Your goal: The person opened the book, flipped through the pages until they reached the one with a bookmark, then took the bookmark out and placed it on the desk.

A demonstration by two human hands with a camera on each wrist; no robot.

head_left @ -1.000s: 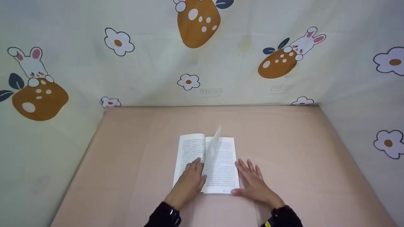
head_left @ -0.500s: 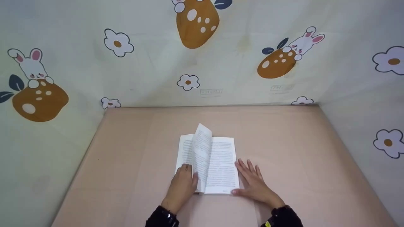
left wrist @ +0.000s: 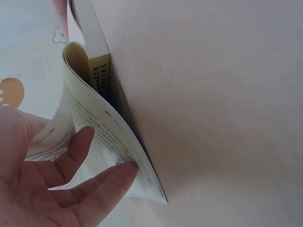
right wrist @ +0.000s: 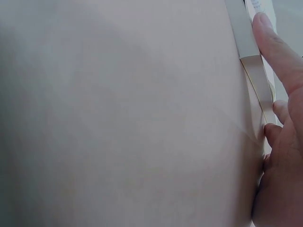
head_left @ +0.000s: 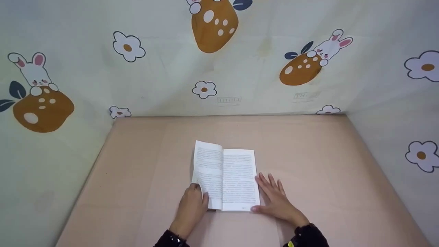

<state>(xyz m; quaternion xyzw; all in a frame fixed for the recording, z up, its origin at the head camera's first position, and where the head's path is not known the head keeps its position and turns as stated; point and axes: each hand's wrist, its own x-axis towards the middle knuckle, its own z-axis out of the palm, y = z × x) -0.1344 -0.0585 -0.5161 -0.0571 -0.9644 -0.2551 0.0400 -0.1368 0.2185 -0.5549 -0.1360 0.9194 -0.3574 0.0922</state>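
Note:
An open book (head_left: 239, 180) with printed white pages lies on the table. My left hand (head_left: 191, 206) is at the lower left corner of the book, with a turned page (head_left: 208, 164) pinched between thumb and curled fingers. In the left wrist view that page (left wrist: 111, 137) bends up in a curve near the spine, and two fingertips (left wrist: 127, 171) press against the print. My right hand (head_left: 277, 201) rests at the book's right edge, fingers spread and thumb at the lower corner. The right wrist view shows the thumb (right wrist: 272, 40) over the book's side (right wrist: 244, 35).
A pale pinkish tabletop (head_left: 137, 164) surrounds the book. Behind it and on both sides hangs a light curtain (head_left: 164, 68) printed with rabbits, brown fruit and flowers.
The lifted page has swung from the right of the spine over to the left side. My left hand has moved left and slightly down with it. The right hand has stayed put.

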